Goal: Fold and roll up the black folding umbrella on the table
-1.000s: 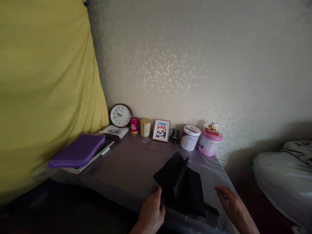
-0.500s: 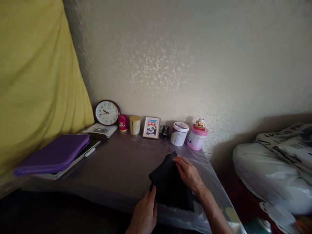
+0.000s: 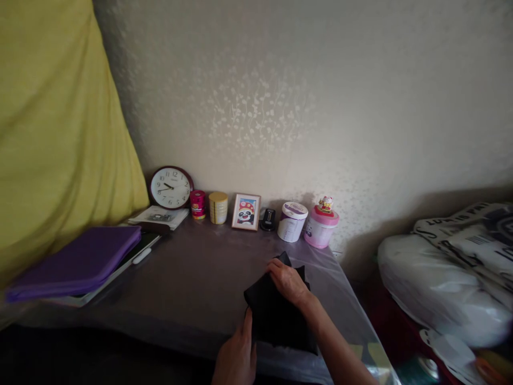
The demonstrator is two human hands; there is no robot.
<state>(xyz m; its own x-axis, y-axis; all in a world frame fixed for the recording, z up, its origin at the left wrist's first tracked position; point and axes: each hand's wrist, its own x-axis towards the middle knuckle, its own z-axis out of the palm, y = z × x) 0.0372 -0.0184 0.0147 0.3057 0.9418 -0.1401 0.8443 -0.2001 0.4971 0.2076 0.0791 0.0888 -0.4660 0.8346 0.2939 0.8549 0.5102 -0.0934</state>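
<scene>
A folded piece of black cloth (image 3: 276, 318) lies at the front right of the covered table; what it is exactly does not show. My right hand (image 3: 289, 282) is over its upper part, with the fingers closed together on the fabric. At the cloth's left edge my left hand (image 3: 236, 350) grips it, the index finger along the border and part of the grip hidden beneath. A corner of cloth sticks up beyond my right fingers.
Along the wall stand a clock (image 3: 171, 187), a red can (image 3: 197, 204), a yellow tin (image 3: 218, 207), a panda picture frame (image 3: 246, 212), a white tub (image 3: 292, 227) and a pink tub (image 3: 320, 230). A purple folder (image 3: 80, 259) lies left. White bags (image 3: 433, 283) sit right.
My right hand has moved left across the cloth, and its upper part now looks folded over. My left hand stays at the left edge. The view has shifted slightly.
</scene>
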